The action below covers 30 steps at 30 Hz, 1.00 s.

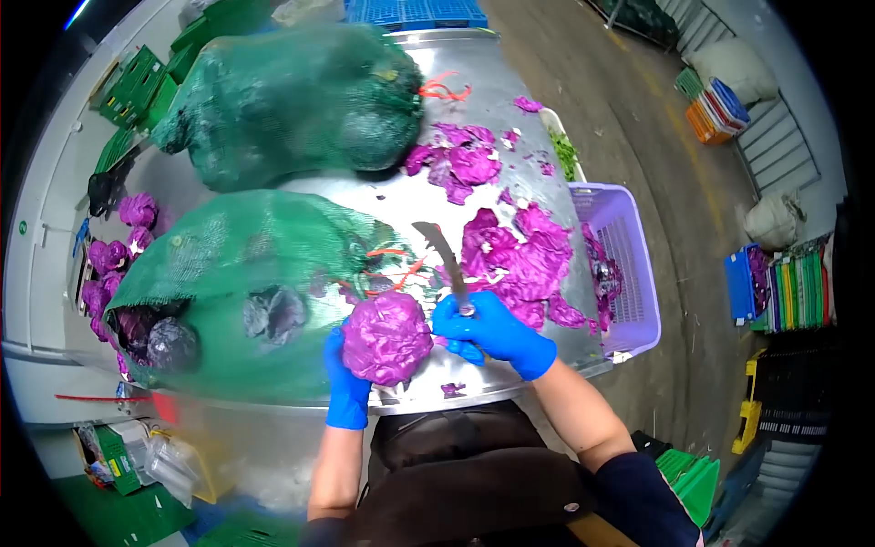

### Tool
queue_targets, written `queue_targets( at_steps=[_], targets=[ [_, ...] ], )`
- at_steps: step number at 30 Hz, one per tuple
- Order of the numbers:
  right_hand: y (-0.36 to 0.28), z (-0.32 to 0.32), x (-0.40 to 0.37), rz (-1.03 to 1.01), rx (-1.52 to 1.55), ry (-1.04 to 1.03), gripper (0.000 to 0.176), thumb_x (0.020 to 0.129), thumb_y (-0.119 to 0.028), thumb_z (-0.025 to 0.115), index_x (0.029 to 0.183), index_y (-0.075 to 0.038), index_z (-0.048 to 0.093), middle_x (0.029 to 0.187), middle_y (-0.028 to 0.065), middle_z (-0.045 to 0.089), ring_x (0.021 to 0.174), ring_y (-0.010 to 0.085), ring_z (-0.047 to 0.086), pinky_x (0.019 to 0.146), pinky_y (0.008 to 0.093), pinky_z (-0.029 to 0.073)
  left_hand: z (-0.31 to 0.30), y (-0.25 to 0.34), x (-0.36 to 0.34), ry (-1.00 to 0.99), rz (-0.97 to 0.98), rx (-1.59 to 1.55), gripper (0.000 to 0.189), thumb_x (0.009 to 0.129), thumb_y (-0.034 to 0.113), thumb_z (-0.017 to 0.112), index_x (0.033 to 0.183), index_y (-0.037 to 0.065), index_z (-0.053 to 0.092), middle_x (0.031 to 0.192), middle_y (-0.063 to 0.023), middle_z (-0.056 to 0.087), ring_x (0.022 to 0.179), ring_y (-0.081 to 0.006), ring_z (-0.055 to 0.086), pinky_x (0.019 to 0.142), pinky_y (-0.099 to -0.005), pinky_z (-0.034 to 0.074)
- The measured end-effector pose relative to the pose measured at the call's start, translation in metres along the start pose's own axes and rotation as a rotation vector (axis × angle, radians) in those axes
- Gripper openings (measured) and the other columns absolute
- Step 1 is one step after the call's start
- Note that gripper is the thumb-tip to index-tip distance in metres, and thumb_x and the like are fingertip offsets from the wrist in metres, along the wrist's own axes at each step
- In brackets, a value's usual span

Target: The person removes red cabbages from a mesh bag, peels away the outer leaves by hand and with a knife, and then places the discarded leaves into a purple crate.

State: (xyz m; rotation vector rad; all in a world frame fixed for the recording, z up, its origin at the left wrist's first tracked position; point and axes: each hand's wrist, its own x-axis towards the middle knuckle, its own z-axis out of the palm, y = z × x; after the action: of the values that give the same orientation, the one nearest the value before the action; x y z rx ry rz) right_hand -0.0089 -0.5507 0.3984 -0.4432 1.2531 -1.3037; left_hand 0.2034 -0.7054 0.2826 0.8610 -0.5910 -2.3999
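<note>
My left hand (347, 378), in a blue glove, holds a round purple cabbage (387, 338) from its left side, near the front edge of the metal table. Just right of the cabbage, my right hand (492, 334), also gloved in blue, grips a knife (444, 259) whose dark curved blade points up and away from me. Loose purple leaves (518, 260) lie piled beyond and right of the knife. A green mesh bag (246, 264) with dark wrapped heads inside lies to the left, its red ties near the cabbage.
A second full green mesh bag (292, 105) lies farther back. Against the table's right edge stands a purple basket (629, 264) with leaves inside. More cabbages (108, 257) sit at the far left. Crates (715, 114) stand along the right wall.
</note>
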Motion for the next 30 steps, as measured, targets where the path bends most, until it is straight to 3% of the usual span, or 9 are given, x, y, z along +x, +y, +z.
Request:
queue_targets(
  at_steps=[6,10,14,19,23,25,26,27,30],
  targets=[
    [0.035,0.012,0.069,-0.118,-0.056,0.541,0.019,0.091,-0.023,0.066,0.086,-0.005,0.062,0.066,0.005,0.062,0.04,0.0092,0.047,0.035,0.0245,0.034,-0.029,0.104,0.021,-0.048,0.069,-0.15,0.07,0.093,0.058,0.048,0.139,0.005,0.049,0.141,-0.0157,0.052,0.128,-0.0337,0.05,0.11,-0.051,0.038],
    [0.09,0.028,0.072,0.022,-0.062,0.625,0.019,0.091,-0.025,0.065,0.087,-0.006,0.063,0.069,0.0059,0.064,0.039,0.0099,0.046,0.034,0.0252,0.033,-0.033,0.263,0.096,-0.321,0.332,-0.372,0.074,0.093,0.061,0.044,0.148,0.013,0.037,0.152,-0.0148,0.037,0.136,-0.0355,0.039,0.111,-0.0548,0.035],
    [0.095,0.067,0.082,0.057,-0.039,0.648,0.019,0.093,-0.023,0.063,0.094,-0.004,0.064,0.073,0.0067,0.066,0.04,0.0101,0.047,0.034,0.0255,0.034,-0.031,0.378,0.159,-0.144,0.293,-0.548,0.081,0.083,0.073,0.042,0.147,0.023,0.039,0.152,-0.0133,0.036,0.134,-0.0393,0.04,0.105,-0.0628,0.037],
    [0.081,0.098,0.092,0.041,-0.164,0.689,0.018,0.093,-0.021,0.063,0.102,-0.005,0.064,0.075,0.0069,0.066,0.041,0.0092,0.046,0.036,0.0242,0.034,-0.096,0.48,0.221,-0.057,0.648,-0.513,0.074,0.087,0.069,0.032,0.147,0.027,0.039,0.155,-0.0059,0.035,0.14,-0.0391,0.033,0.109,-0.0686,0.03],
    [0.108,0.075,0.099,-0.076,-0.11,0.906,0.014,0.094,-0.021,0.062,0.103,-0.01,0.061,0.07,0.0048,0.064,0.039,0.0084,0.044,0.033,0.0236,0.032,-0.158,0.544,0.226,0.123,0.851,-0.505,0.074,0.088,0.069,0.031,0.149,0.028,0.037,0.156,-0.0043,0.034,0.142,-0.0346,0.03,0.109,-0.0664,0.027],
    [0.11,0.068,0.11,-0.111,-0.057,0.955,0.013,0.095,-0.021,0.062,0.102,-0.011,0.061,0.068,0.0041,0.063,0.037,0.008,0.044,0.032,0.0233,0.031,-0.236,0.573,0.244,0.028,0.972,-0.497,0.076,0.087,0.07,0.03,0.151,0.029,0.032,0.159,-0.0013,0.029,0.146,-0.0324,0.024,0.111,-0.0651,0.025],
    [0.108,0.067,0.118,-0.103,-0.058,0.963,0.012,0.095,-0.021,0.062,0.101,-0.011,0.06,0.067,0.0037,0.062,0.037,0.008,0.044,0.032,0.0234,0.03,-0.312,0.593,0.267,-0.806,0.777,-0.786,0.076,0.087,0.069,0.031,0.152,0.029,0.032,0.159,-0.0007,0.028,0.147,-0.0306,0.022,0.113,-0.0635,0.023],
    [0.106,0.066,0.127,-0.085,-0.067,0.955,0.011,0.095,-0.021,0.062,0.101,-0.011,0.06,0.067,0.0037,0.062,0.037,0.0081,0.044,0.032,0.0235,0.03,-0.388,0.614,0.289,-1.393,0.234,-0.829,0.075,0.088,0.067,0.031,0.152,0.028,0.031,0.159,-0.0001,0.027,0.147,-0.0288,0.021,0.115,-0.0619,0.02],
    [0.087,0.081,0.149,0.007,-0.125,0.911,0.011,0.095,-0.019,0.062,0.101,-0.01,0.06,0.067,0.0035,0.062,0.039,0.0077,0.045,0.033,0.0231,0.031,-0.42,0.613,0.277,-1.346,0.306,-0.851,0.071,0.09,0.062,0.034,0.151,0.026,0.033,0.159,-0.0012,0.028,0.146,-0.0268,0.022,0.116,-0.06,0.018]
  ],
)
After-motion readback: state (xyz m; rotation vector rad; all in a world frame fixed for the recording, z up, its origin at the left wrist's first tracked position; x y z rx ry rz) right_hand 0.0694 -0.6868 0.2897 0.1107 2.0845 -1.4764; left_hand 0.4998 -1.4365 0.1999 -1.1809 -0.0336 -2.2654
